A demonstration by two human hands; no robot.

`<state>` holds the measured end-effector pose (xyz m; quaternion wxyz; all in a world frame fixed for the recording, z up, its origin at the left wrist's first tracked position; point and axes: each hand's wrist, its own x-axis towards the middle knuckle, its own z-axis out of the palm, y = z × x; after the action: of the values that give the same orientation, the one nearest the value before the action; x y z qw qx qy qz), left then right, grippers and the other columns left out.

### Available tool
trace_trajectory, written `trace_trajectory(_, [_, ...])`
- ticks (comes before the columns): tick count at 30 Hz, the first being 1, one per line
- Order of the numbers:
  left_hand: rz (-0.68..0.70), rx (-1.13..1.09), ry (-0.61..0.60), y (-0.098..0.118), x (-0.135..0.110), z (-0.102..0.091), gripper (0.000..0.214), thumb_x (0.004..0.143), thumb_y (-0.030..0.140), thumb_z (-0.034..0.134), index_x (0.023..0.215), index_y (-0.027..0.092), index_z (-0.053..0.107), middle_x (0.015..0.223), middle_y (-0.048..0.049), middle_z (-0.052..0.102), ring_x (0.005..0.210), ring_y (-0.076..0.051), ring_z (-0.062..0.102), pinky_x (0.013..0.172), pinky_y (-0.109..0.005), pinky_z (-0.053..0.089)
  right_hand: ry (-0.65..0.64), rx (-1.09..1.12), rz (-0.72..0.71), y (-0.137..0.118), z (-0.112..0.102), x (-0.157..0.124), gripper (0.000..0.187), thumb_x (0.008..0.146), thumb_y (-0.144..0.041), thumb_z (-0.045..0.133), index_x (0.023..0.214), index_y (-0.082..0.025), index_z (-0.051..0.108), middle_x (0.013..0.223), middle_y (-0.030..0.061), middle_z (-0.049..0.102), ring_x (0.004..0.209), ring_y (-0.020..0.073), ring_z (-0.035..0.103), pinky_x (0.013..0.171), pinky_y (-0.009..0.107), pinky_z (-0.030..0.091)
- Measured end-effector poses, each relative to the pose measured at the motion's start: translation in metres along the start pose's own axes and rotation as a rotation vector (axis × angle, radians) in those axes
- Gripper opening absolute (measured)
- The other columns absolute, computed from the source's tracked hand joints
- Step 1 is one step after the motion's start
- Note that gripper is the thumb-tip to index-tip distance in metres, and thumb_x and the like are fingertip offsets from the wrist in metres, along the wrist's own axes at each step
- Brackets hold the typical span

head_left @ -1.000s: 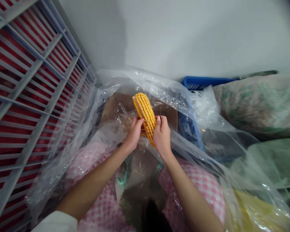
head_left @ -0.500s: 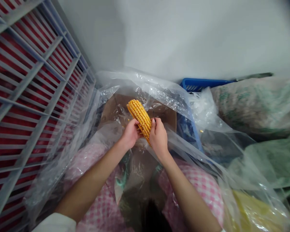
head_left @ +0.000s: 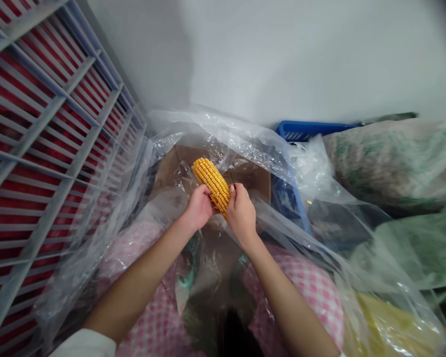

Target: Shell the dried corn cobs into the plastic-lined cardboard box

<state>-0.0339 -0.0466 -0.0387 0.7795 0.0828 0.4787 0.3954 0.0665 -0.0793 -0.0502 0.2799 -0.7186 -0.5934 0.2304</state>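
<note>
An ear of corn (head_left: 211, 179) with yellow kernels tilts up to the left above a plastic-lined cardboard box (head_left: 252, 179). My left hand (head_left: 199, 206) is closed around its lower left side, with the fingertips hidden beneath. On the other side, my right hand (head_left: 242, 210) is closed against the lower end, its thumb lying along the kernels. A small dark, thin thing shows by the right thumb tip, too little of it to name. A few loose kernels seem to lie on the plastic behind the left hand.
Clear plastic sheeting (head_left: 241, 130) spreads over the box and my knees. A large slatted crate (head_left: 72, 173) stands close on the left. To the right are a blue basket (head_left: 312, 130), a stuffed woven sack (head_left: 394, 163) and a green sack (head_left: 419, 248). A pale wall rises behind.
The ear of corn has tilted further left and its upper end has dropped slightly. Both hands keep their hold, with small shifts of the fingers.
</note>
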Motion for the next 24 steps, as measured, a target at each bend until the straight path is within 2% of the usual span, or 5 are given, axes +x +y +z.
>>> trace_trajectory(10, [-0.033,-0.007,0.017,0.0012,0.0,0.0,0.018,0.059,0.015,0.04,0.072,0.016,0.052,0.073,-0.0081,0.063,0.077,-0.022,0.062,0.067,-0.036,0.052,-0.01,-0.014,0.01,0.0007,0.0006,0.0005,0.03,0.097,-0.032,0.024,0.098,-0.018,0.051,0.095,0.007,0.06,0.077,0.0173,0.056,0.058,0.026,0.031])
trace_trajectory(17, [-0.026,0.044,0.051,-0.0027,0.0001,-0.0026,0.012,0.055,0.009,0.042,0.062,0.016,0.048,0.054,-0.003,0.052,0.055,-0.016,0.053,0.061,-0.032,0.049,-0.012,-0.005,0.036,-0.0001,-0.0003,0.0029,0.031,0.097,-0.032,0.024,0.095,-0.019,0.052,0.092,0.0063,0.06,0.076,0.0173,0.056,0.059,0.026,0.032])
trace_trajectory(24, [-0.024,0.007,0.051,0.0004,-0.0021,0.0008,0.011,0.066,0.018,0.041,0.068,0.016,0.051,0.06,-0.0045,0.055,0.057,-0.017,0.054,0.057,-0.031,0.048,-0.007,0.021,0.038,0.0003,-0.0039,0.0045,0.03,0.097,-0.033,0.024,0.095,-0.019,0.051,0.091,0.0059,0.06,0.076,0.0176,0.055,0.059,0.026,0.031])
